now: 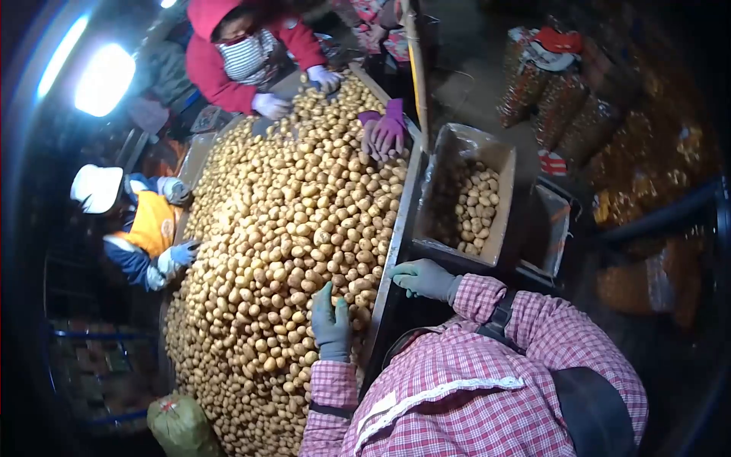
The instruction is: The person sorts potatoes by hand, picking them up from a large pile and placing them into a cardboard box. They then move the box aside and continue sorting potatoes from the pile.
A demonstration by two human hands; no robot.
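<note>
A large heap of potatoes (282, 259) covers the sorting table, whose metal edge (390, 263) runs beside me. My left hand (331, 324), in a grey-green glove, is over the near side of the heap with fingers and thumb apart; no potato shows in it. My right hand (424, 279), gloved alike, reaches across the table's edge just below a lined cardboard box (496, 221). Its fingers are stretched toward the heap, and I see nothing held. Inside that box lies a smaller batch of potatoes (477, 202).
Across the heap, a person in a red hooded jacket (221, 91) works with white gloves; a person in an orange vest (152, 221) is at the left. Purple-gloved hands (387, 131) rest on potatoes. Filled net sacks (560, 99), a crate (550, 228) and a pale green sack (179, 426) stand around.
</note>
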